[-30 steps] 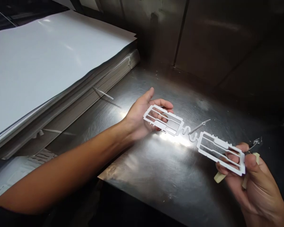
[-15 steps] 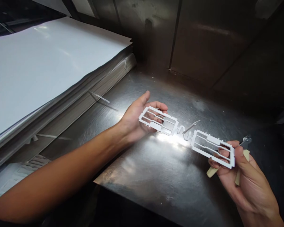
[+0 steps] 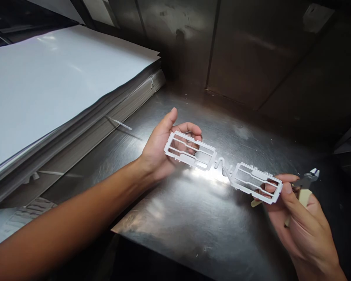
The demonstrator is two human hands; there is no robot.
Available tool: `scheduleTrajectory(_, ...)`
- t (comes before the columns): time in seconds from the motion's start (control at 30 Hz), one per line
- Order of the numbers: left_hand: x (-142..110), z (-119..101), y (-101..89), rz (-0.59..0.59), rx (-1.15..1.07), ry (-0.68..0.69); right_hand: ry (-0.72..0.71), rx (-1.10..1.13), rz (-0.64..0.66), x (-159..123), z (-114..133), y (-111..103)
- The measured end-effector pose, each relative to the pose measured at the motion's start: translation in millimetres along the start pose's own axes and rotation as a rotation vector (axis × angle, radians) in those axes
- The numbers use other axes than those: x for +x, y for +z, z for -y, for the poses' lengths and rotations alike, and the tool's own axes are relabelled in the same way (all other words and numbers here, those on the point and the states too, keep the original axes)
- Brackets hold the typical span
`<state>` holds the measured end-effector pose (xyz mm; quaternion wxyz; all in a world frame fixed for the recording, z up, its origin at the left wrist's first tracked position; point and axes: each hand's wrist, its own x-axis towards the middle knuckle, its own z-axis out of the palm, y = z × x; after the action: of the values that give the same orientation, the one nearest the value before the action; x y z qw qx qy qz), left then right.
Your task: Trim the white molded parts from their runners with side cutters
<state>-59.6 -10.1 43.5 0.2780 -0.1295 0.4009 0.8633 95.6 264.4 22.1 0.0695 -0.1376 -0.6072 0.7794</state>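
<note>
Two frames (image 3: 211, 159), joined, long axis far-left to near-right; right hand (image 3: 305, 220) pinches near-right end, pliers (image 3: 307, 180) also gripped; left hand (image 3: 156, 151) half-open behind far-left end, contact unclear.

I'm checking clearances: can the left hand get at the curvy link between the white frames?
Probably yes: the curvy link looks uncovered, close to the left hand, whose fingers curl behind one white frame.

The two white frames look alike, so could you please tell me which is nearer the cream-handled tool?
The right frame, held by the right hand, which also holds the cream-handled tool; the left frame is farther off, at the left hand.
</note>
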Motion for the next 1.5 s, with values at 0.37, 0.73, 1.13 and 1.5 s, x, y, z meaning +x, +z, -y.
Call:
scheduleTrajectory(0.37, 1.4, -0.7, -0.7, -0.079, 0.044, 0.061, -0.107, -0.066, -0.002, -3.9, -1.8, 2.1)
scheduleTrajectory(0.73, 7.4, 7.2, -2.9, -0.034, 0.054, 0.026, -0.092, -0.063, -0.207, 0.6, -5.4, 6.7)
scheduleTrajectory(1.13, 2.0, 51.9, -7.3, 0.308, 0.274, 0.139, -0.039, -0.441, 0.103, -23.2, -33.9, 22.8)
scheduleTrajectory(1.5, -14.9, 34.5, -10.9, 0.645, 0.469, -0.173, -0.265, -0.266, 0.071, -4.4, -16.5, -4.7)
